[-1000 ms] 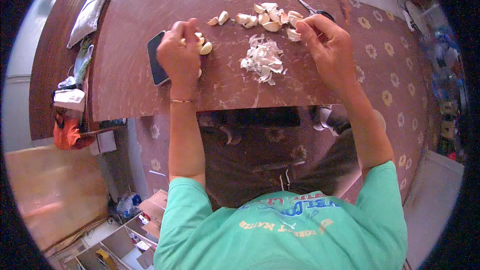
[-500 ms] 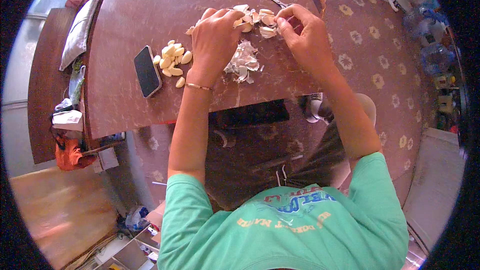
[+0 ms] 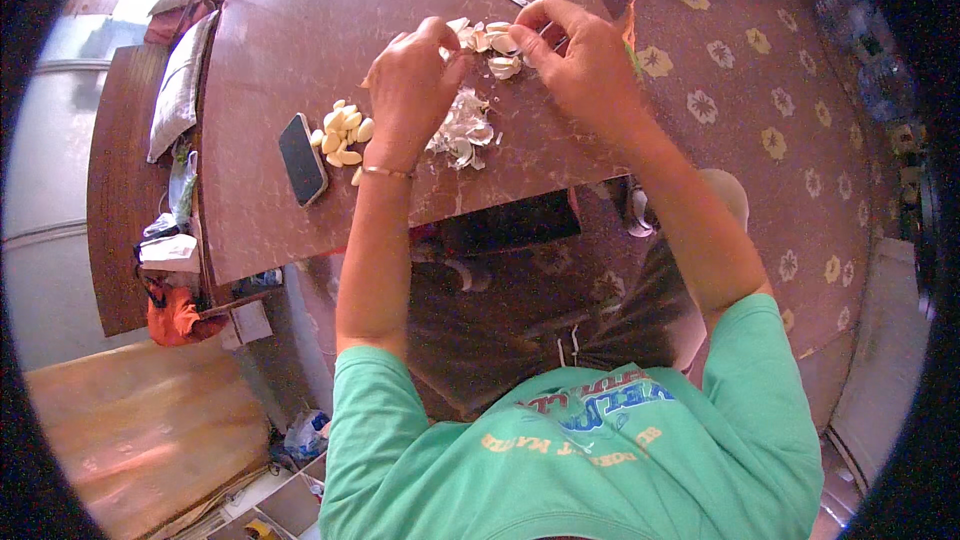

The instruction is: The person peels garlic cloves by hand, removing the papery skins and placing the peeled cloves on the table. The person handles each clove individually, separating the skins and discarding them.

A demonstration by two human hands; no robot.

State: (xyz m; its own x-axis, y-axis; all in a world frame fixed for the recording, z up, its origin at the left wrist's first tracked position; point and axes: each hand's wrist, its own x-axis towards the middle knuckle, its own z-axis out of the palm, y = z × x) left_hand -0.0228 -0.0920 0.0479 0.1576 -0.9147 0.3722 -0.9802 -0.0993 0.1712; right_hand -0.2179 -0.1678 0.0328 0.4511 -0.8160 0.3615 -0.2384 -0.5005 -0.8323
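My left hand (image 3: pixel 410 80) is closed with its fingers curled. A pale garlic clove (image 3: pixel 446 54) shows in part between its thumb and index finger. My right hand (image 3: pixel 580 55) is pinched at the unpeeled garlic cloves (image 3: pixel 503 67). What its fingertips hold, if anything, I cannot make out. Papery garlic skins (image 3: pixel 465 130) lie heaped on the table between my hands. Left of my left wrist sits a pile of peeled garlic cloves (image 3: pixel 343 130). Beyond my right hand a pointed metal blade (image 3: pixel 514 0) sticks out, its rear part hidden by the hand.
A dark phone (image 3: pixel 302 160) lies left of the peeled cloves on the brown table (image 3: pixel 270 60). Cushions (image 3: pixel 182 80) line a bench at the left. An orange bag (image 3: pixel 183 315) hangs below it. Flowered carpet (image 3: pixel 740 130) covers the floor at the right.
The view has shifted slightly. My left hand has drawn back a little from the unpeeled cloves, and its fingers are more curled. My right hand remains beside the cloves.
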